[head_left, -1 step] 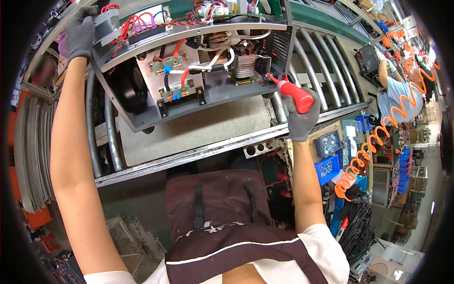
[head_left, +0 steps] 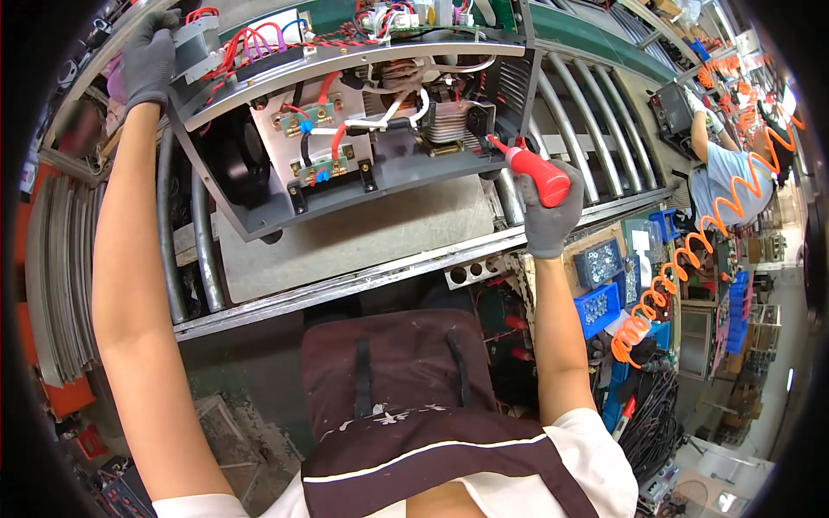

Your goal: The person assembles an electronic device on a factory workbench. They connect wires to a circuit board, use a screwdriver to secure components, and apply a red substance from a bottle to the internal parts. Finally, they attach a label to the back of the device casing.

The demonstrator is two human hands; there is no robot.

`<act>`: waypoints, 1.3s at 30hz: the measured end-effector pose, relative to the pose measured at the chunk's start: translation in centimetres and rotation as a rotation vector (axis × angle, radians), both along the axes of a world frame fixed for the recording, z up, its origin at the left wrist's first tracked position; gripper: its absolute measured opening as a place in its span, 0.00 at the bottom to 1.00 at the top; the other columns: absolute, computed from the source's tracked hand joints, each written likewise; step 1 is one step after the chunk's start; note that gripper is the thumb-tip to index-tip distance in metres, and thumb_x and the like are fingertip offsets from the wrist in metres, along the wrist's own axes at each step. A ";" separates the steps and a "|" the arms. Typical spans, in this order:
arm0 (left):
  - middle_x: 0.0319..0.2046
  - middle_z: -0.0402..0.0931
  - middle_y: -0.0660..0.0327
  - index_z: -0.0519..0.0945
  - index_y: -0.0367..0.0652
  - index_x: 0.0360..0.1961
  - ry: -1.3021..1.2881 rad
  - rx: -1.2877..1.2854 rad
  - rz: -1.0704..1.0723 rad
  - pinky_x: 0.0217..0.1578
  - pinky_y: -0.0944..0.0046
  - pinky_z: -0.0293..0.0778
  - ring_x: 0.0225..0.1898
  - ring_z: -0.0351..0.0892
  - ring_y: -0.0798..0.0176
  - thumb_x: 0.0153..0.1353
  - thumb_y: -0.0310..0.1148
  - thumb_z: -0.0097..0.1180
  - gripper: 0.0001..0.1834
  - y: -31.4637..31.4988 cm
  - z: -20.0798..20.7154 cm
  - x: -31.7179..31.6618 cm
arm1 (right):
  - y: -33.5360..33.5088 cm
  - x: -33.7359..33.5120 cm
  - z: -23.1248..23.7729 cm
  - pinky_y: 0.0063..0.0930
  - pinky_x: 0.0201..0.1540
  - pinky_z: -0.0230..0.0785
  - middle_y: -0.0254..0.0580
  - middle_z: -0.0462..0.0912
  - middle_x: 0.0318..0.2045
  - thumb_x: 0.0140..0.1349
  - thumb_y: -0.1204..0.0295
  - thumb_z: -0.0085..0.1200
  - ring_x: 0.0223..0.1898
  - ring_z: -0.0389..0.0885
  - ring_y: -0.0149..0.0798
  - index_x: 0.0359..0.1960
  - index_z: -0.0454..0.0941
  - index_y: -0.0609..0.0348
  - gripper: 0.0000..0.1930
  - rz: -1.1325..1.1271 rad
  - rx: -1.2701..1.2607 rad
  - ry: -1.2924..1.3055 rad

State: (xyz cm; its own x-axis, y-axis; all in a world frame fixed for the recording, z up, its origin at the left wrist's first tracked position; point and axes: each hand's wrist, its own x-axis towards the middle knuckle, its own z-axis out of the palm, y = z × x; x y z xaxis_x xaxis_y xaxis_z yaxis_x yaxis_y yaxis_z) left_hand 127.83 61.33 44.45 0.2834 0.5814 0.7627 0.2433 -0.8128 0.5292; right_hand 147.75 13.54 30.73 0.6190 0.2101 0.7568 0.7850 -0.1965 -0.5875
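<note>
— What is the right hand (head_left: 549, 211) doing?

— Its gloved fingers are wrapped tight round the red handle of a screwdriver (head_left: 531, 168), and the shaft points left into the open side of the grey chassis (head_left: 363, 173), by the finned metal block (head_left: 449, 121). Holding it from the side like that keeps the wrist clear of the wiring.

— And the left hand (head_left: 148, 56)?

— Also gloved, closed over the chassis's far upper corner — seemingly to steady it, since the box sits tilted with its inside turned toward the person.

— Where does the chassis rest?

— On a pale grey mat (head_left: 363, 242) laid over a bed of metal rollers (head_left: 587, 129), just beyond the person's dark apron (head_left: 406, 406). Red and white wires (head_left: 259, 43) cross its top, and a black fan (head_left: 237, 160) sits at its left end.

— Anything else close by?

— Blue parts bins (head_left: 604, 302) and an orange coiled hose (head_left: 682, 268) to the right; farther off, another person in a blue shirt (head_left: 725, 177) works at the line.
</note>
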 end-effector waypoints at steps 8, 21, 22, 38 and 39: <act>0.38 0.82 0.65 0.81 0.46 0.34 0.048 -0.045 0.048 0.45 0.69 0.69 0.40 0.78 0.69 0.54 0.30 0.45 0.12 1.3 -0.2 -0.2 | 0.2 -0.3 0.3 0.30 0.39 0.70 0.45 0.76 0.35 0.44 0.75 0.68 0.35 0.76 0.42 0.38 0.71 0.62 0.20 0.007 -0.175 -0.207; 0.37 0.82 0.63 0.81 0.45 0.34 0.045 0.010 0.063 0.45 0.69 0.70 0.40 0.78 0.69 0.54 0.29 0.45 0.12 -0.6 0.0 0.3 | -0.6 -0.3 -0.7 0.27 0.34 0.73 0.39 0.78 0.32 0.53 0.67 0.63 0.29 0.76 0.30 0.37 0.73 0.63 0.15 -0.040 0.321 0.607; 0.37 0.82 0.62 0.80 0.44 0.34 0.061 0.009 0.121 0.45 0.69 0.70 0.40 0.78 0.69 0.54 0.28 0.45 0.11 -2.7 0.6 0.9 | -1.2 -0.1 -1.0 0.26 0.30 0.74 0.41 0.78 0.32 0.56 0.62 0.59 0.26 0.77 0.31 0.37 0.73 0.63 0.17 0.028 0.470 0.735; 0.30 0.80 0.57 0.80 0.46 0.33 0.008 0.113 -0.051 0.39 0.67 0.70 0.33 0.78 0.64 0.53 0.30 0.46 0.10 2.3 -0.5 -0.6 | 5.9 -5.7 0.0 0.28 0.26 0.71 0.44 0.79 0.33 0.58 0.55 0.52 0.28 0.77 0.35 0.42 0.70 0.60 0.21 0.476 0.704 0.936; 0.30 0.79 0.59 0.78 0.42 0.32 0.037 0.130 0.029 0.39 0.70 0.69 0.33 0.77 0.67 0.53 0.27 0.45 0.09 1.6 -0.5 -0.9 | 6.0 -5.3 0.7 0.27 0.26 0.71 0.44 0.79 0.33 0.58 0.56 0.52 0.27 0.77 0.35 0.42 0.70 0.60 0.21 0.456 0.691 0.905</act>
State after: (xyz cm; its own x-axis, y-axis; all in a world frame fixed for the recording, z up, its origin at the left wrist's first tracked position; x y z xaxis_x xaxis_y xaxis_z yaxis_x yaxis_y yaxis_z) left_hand 126.94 62.93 43.95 0.2972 0.4867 0.8214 0.2854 -0.8663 0.4101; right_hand 142.47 19.51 31.38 0.9541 0.2697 0.1304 -0.0448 0.5588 -0.8281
